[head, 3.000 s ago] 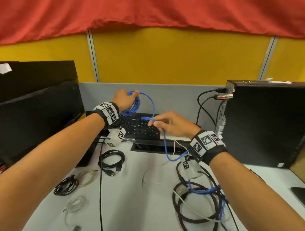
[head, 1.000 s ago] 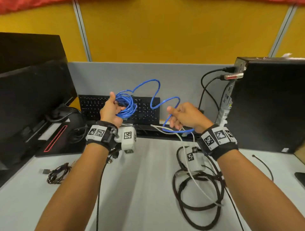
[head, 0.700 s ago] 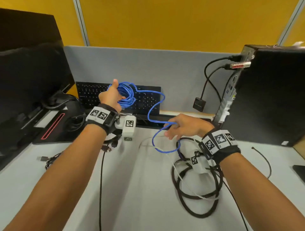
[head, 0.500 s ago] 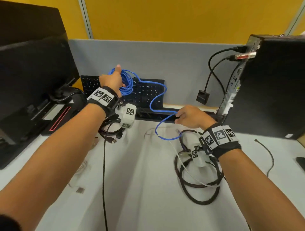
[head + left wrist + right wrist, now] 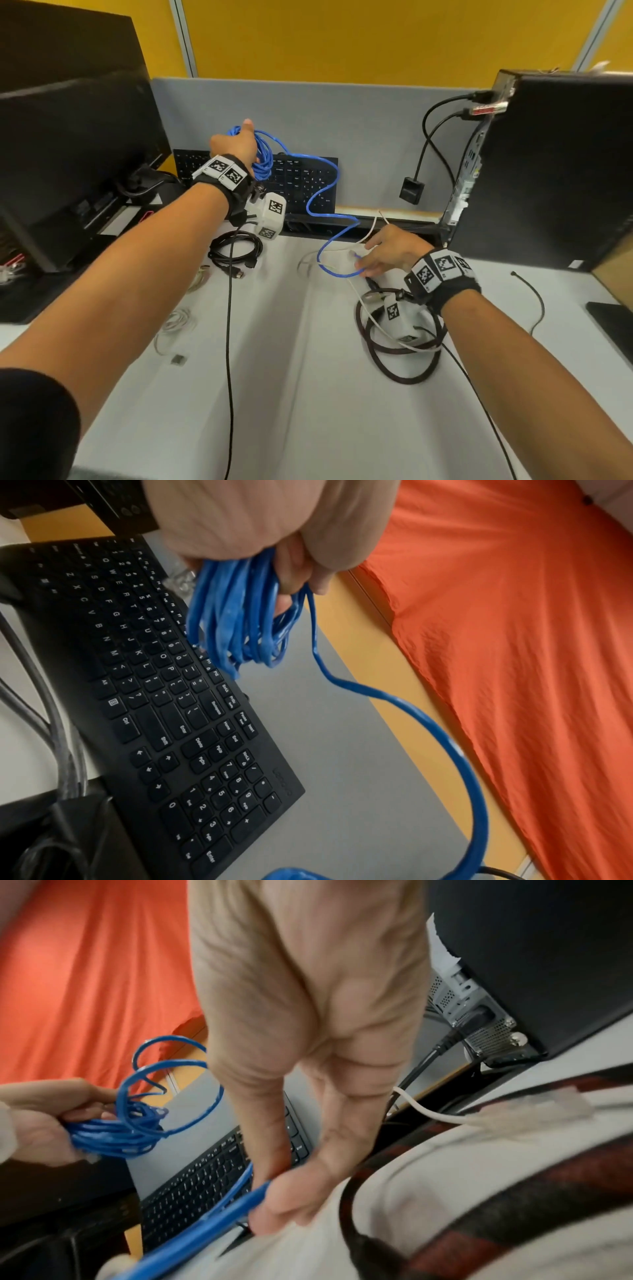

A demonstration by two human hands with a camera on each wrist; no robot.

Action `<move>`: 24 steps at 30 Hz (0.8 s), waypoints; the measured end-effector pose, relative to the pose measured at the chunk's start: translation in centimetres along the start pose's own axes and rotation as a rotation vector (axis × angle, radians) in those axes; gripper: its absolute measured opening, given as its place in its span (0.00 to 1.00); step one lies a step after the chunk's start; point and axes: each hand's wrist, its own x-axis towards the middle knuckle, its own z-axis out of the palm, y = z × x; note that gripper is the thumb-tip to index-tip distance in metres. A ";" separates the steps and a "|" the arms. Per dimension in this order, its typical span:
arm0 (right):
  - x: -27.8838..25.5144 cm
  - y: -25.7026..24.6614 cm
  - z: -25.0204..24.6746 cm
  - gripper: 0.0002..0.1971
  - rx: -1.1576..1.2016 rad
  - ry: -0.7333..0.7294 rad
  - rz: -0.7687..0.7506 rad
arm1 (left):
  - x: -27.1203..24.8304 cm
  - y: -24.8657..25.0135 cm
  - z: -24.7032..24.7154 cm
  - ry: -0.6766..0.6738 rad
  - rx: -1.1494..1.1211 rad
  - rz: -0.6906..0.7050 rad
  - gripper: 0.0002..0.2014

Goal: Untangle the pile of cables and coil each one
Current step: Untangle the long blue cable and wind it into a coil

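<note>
Keyboard (image 5: 301, 178) stands at desk (image 5: 308, 394) rear against partition (image 5: 359, 137); monitor (image 5: 68, 154) to its left, computer tower (image 5: 555, 171) to its right. Coiled cable (image 5: 236, 248) lies before keyboard; thick cable loops (image 5: 400, 363) lie right of centre, beneath right wrist

left hand (image 5: 236, 145) raised, clenched, right hand (image 5: 390, 251) seemingly pinching

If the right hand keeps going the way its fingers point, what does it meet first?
Probably the loose blue cable at the right hand fingertips, with the white cable crossing there; depth is unclear.
</note>
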 end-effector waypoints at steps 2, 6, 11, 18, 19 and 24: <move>-0.3 -0.1 -0.1 0.05 0.144 0.019 -0.082 | 0.1 0.1 0.2 -0.009 0.027 0.006 0.19; -1.2 -0.3 -1.1 0.08 0.419 -0.077 -0.319 | 0.7 0.3 0.3 0.013 0.090 0.011 0.21; -2.2 -1.4 0.0 0.07 -0.134 -0.330 -0.345 | 1.2 0.9 0.5 0.001 0.145 0.033 0.23; -1.8 -3.5 1.7 0.05 -0.684 -0.335 -0.167 | 1.8 3.5 0.6 0.019 0.140 0.074 0.21; -1.8 -3.7 1.7 0.07 -0.753 -0.294 -0.163 | 2.1 3.9 0.5 0.029 0.137 0.085 0.21; -1.3 -3.2 1.8 0.05 -0.673 0.047 -0.352 | 3.0 5.1 0.3 0.059 0.155 0.183 0.22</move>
